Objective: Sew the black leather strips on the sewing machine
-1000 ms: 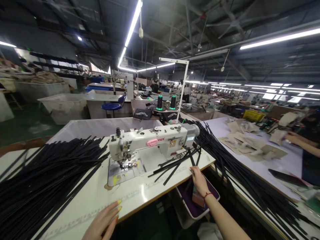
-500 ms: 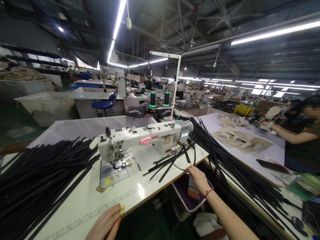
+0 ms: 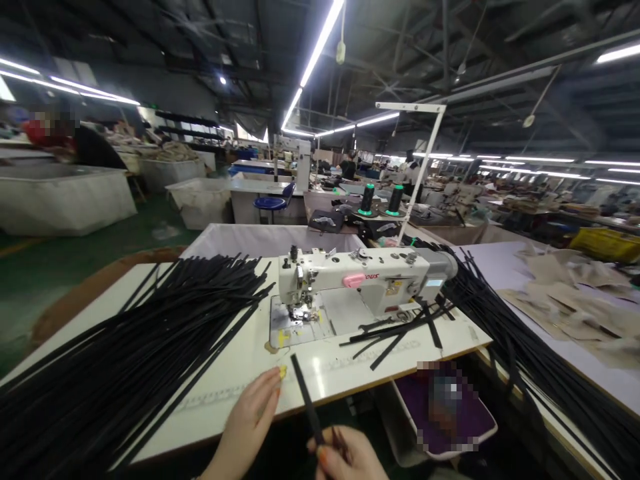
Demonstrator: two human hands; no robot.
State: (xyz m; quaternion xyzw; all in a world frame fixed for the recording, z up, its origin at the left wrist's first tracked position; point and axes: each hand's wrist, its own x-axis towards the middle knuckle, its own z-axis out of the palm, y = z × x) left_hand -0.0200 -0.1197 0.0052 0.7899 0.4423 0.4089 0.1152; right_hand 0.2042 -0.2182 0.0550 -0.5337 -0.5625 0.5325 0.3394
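Note:
My right hand (image 3: 347,453) grips a black strip (image 3: 306,395) between thumb and fingers, low in the view in front of the table edge. The strip's far end points up and left over the white tabletop. My left hand (image 3: 255,413) lies at the table's front edge, left of the strip, its fingers together and yellow tape on a fingertip; whether it pinches anything is hidden. Beyond both hands stands a white sewing machine (image 3: 330,270) with a pink piece on its arm. Several loose black strips (image 3: 395,337) lie right of its needle area.
A large pile of black strips (image 3: 165,327) covers the table's left side. More strips (image 3: 520,353) run along the right. Below the front edge is a purple-lined bin (image 3: 487,437). Two black thread cones (image 3: 367,199) stand behind the machine. Beige pieces (image 3: 565,293) lie far right.
The view has turned left. My right hand has come back from the table's right side to beside my left hand and now holds a strip upright in view. My left hand has shifted toward the machine.

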